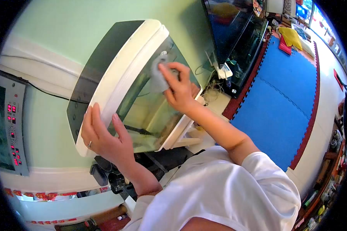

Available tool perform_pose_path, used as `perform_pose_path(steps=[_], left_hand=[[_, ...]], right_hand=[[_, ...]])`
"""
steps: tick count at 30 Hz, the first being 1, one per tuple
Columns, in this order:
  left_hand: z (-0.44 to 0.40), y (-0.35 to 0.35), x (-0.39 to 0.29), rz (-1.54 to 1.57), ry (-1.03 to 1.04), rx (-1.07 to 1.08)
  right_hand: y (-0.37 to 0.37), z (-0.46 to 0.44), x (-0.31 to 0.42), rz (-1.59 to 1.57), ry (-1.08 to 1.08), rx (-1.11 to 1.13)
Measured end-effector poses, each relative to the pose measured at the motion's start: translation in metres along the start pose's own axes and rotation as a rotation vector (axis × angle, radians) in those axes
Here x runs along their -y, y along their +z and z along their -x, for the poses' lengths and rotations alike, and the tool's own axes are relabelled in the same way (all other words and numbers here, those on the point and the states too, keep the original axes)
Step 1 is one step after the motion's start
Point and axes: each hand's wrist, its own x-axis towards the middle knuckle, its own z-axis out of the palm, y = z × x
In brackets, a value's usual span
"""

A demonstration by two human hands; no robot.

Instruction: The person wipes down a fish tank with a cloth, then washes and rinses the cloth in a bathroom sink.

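Head view | cloth (157, 79) against front of tank (148, 113), long axis roughly up-down in view | tank's white rim (121, 79) slants lower left to upper right | right hand (180, 86): arm stretched forward, fingers bent, clamped on cloth | left hand (106, 133): on rim, thumb spread from fingers

Right hand (180, 86): grey cloth (157, 80) pinched in fingers, pressed to front glass (142, 109) of fish tank. Left hand (104, 136): fingers spread, resting on tank's white top frame (121, 77), ring on one finger. Dark television (227, 32) beyond tank, near green wall (65, 27). Blue floor mat (273, 96) to right, yellow cushion (290, 37) at far end. Panel with red digits (17, 127) on left.
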Motion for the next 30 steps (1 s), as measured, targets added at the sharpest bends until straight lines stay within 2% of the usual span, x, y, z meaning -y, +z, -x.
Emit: perform_pose_path(steps=[2, 3, 5, 6, 8, 9, 11, 12, 14, 17, 21, 23, 24, 26, 30], left_hand=[[-0.002, -0.001, -0.004, -0.005, -0.023, 0.000], [-0.003, -0.001, -0.005, -0.003, -0.047, 0.006], [-0.006, 0.002, -0.007, 0.000, -0.063, -0.007], [-0.008, 0.003, -0.008, 0.011, -0.074, -0.022], [-0.014, 0.005, -0.017, -0.003, -0.093, -0.021], [-0.018, 0.007, -0.021, -0.002, -0.106, -0.023], [-0.026, 0.010, -0.031, -0.024, -0.079, -0.036], [-0.031, 0.013, -0.036, -0.032, -0.047, -0.049], [-0.044, 0.016, -0.044, -0.014, -0.042, -0.054], [-0.066, 0.023, -0.056, 0.028, -0.015, -0.054], [-0.093, 0.035, -0.073, 0.041, 0.051, 0.001], [-0.101, 0.045, -0.079, 0.019, 0.085, -0.009], [-0.104, 0.049, -0.085, 0.018, 0.092, 0.013], [-0.109, 0.056, -0.095, 0.014, 0.106, 0.041], [-0.109, 0.071, -0.107, -0.045, 0.092, 0.150]], right_hand=[[-0.003, 0.003, -0.025, 0.013, 0.175, -0.127], [-0.005, 0.007, -0.039, 0.004, 0.177, -0.121], [-0.010, 0.019, -0.070, -0.069, 0.416, -0.222], [-0.014, 0.026, -0.085, -0.080, 0.420, -0.214], [-0.025, 0.044, -0.116, -0.200, 0.708, -0.015], [-0.030, 0.053, -0.131, -0.212, 0.711, -0.006], [-0.038, 0.069, -0.160, -0.273, 0.907, 0.275], [-0.041, 0.076, -0.172, -0.281, 0.906, 0.286], [-0.045, 0.084, -0.187, -0.285, 1.152, 0.475], [-0.049, 0.067, -0.178, -0.406, 1.273, 0.553], [-0.037, 0.040, -0.180, -0.593, 1.316, 0.653], [-0.039, 0.000, -0.147, -0.650, 0.956, 0.537], [-0.040, -0.017, -0.136, -0.657, 0.958, 0.538], [-0.042, -0.041, -0.120, -0.737, 0.754, 0.541], [-0.048, -0.034, -0.108, -0.691, 0.710, 0.517]])
